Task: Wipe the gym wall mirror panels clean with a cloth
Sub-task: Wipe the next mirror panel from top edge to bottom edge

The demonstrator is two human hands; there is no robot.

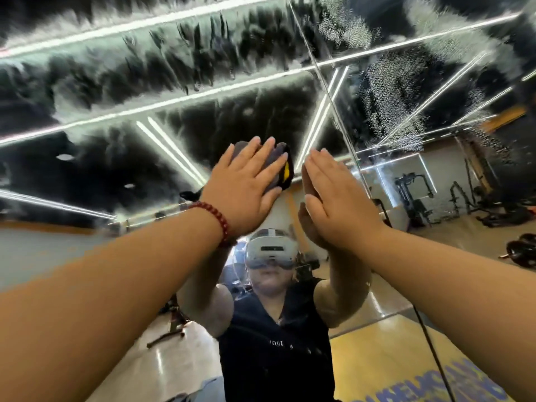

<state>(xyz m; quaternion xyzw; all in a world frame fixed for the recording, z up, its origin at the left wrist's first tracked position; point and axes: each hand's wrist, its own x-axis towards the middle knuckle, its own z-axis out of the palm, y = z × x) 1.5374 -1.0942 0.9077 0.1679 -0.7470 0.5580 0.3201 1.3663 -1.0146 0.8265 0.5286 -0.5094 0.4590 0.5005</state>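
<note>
1. Bare wet mirror (174, 82) above and left of left hand (246, 187): open to pass.
2. Right hand (339, 204) just beside, blocking rightward.
3. Panel seam (327, 91) beyond right hand.

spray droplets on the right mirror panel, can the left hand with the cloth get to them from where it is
Probably yes. The left hand presses the cloth flat on the left panel, and the droplets sit up and right past the seam. Only the right hand, flat on the glass, lies partly in the way.
</note>
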